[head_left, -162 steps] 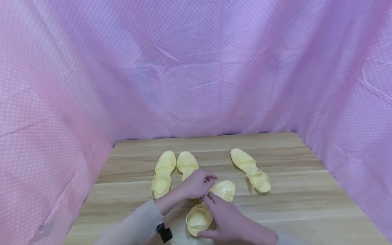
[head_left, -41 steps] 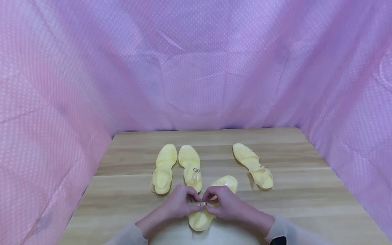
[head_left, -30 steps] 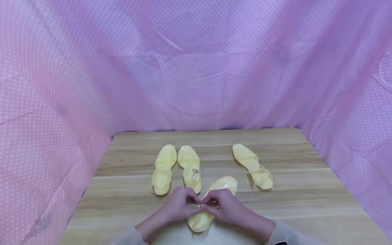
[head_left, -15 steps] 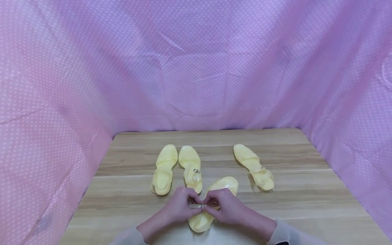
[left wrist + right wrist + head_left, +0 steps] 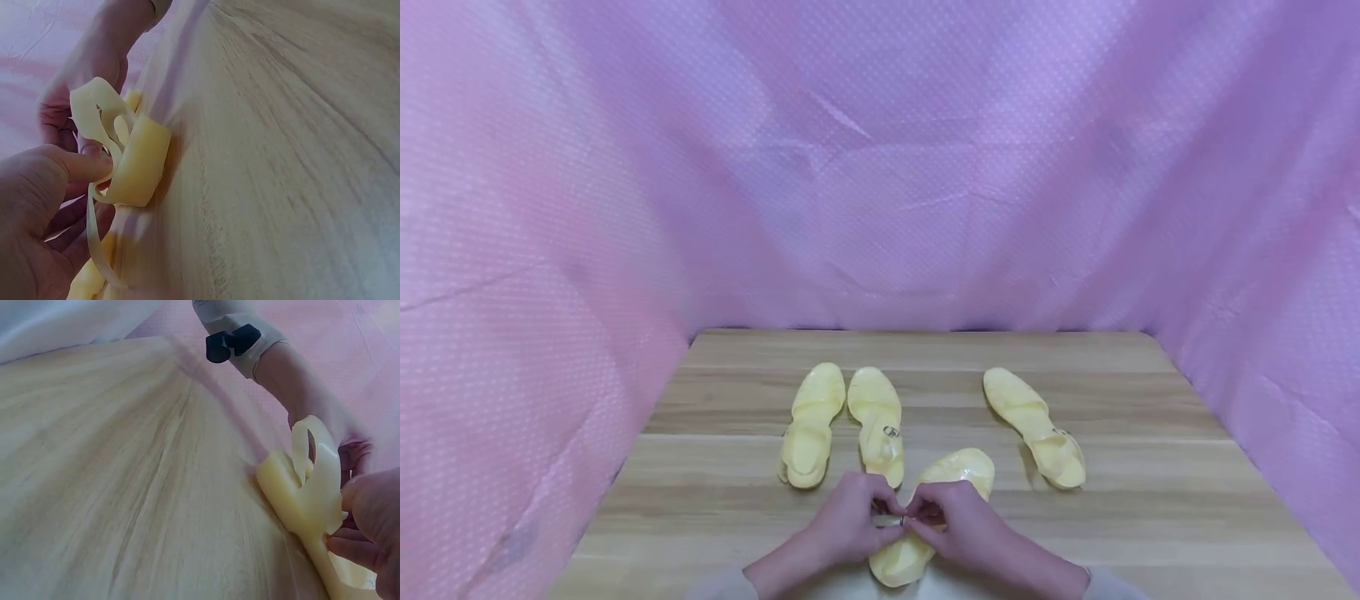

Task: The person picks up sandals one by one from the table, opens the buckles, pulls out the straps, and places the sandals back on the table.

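A pale yellow jelly sandal [image 5: 900, 567] lies near the table's front edge, toe [image 5: 964, 465] pointing away to the right. My left hand [image 5: 852, 517] pinches its ankle strap [image 5: 887, 521] between thumb and fingers. Opposite it, my right hand [image 5: 964, 523] pinches the strap's other end, the fingertips of both hands nearly touching. Between them shows a small dark-edged buckle [image 5: 902, 520], mostly covered by fingers. In the left wrist view the strap loops [image 5: 87, 115] above the heel cup [image 5: 142, 162], and a thin strap tail [image 5: 94, 237] hangs past the left fingers.
Two more yellow sandals, one at left [image 5: 808, 442] and one beside it [image 5: 874, 408], lie side by side beyond the left hand. Another sandal [image 5: 1033, 425] lies further right. Pink dotted cloth [image 5: 925, 208] encloses the wooden table [image 5: 1150, 500] at back and sides.
Several seconds ago the left hand reached across the sandal and the right hand was by its heel; now both meet at the strap. Over the last second the hands hold almost still; the view shifts slightly.
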`<state>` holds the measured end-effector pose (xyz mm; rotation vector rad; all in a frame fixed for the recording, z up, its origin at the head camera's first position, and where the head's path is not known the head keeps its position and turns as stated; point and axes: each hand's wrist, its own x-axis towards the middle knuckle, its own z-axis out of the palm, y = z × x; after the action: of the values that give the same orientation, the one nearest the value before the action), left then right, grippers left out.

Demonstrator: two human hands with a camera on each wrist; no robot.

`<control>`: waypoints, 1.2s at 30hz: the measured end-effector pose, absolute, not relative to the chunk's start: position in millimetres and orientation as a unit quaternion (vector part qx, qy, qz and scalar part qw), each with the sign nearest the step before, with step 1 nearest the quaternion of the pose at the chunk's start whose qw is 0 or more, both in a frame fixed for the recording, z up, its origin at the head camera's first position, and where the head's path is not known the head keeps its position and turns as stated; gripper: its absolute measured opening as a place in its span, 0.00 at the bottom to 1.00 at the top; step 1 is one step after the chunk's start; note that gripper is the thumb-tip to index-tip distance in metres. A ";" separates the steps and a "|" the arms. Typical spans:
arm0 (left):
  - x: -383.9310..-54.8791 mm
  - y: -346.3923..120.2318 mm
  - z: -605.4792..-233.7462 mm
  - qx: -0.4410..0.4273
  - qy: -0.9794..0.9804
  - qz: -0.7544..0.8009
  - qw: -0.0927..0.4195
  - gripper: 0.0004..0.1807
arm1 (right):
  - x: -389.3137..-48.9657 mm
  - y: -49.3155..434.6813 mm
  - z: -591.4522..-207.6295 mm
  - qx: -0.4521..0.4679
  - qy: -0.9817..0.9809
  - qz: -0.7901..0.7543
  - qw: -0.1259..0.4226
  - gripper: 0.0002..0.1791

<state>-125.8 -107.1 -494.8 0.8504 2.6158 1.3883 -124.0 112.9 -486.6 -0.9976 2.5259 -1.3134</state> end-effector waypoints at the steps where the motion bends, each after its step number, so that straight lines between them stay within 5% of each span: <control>1: -125.1 -106.1 -495.2 0.277 0.850 0.447 0.030 0.08 | -122.8 114.3 -487.6 -0.329 0.835 -0.436 0.063 0.03; 15: -132.3 -114.2 -494.9 0.285 0.843 0.456 0.021 0.08 | -136.8 111.9 -480.0 -0.320 0.825 -0.451 0.114 0.05; 36: -126.1 -107.1 -498.6 0.286 0.840 0.460 0.020 0.08 | -130.7 113.2 -481.4 -0.287 0.836 -0.452 0.122 0.03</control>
<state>-126.1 -107.1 -498.6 0.8872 2.6060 1.4267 -130.7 113.2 -481.4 -0.8385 2.4400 -1.3180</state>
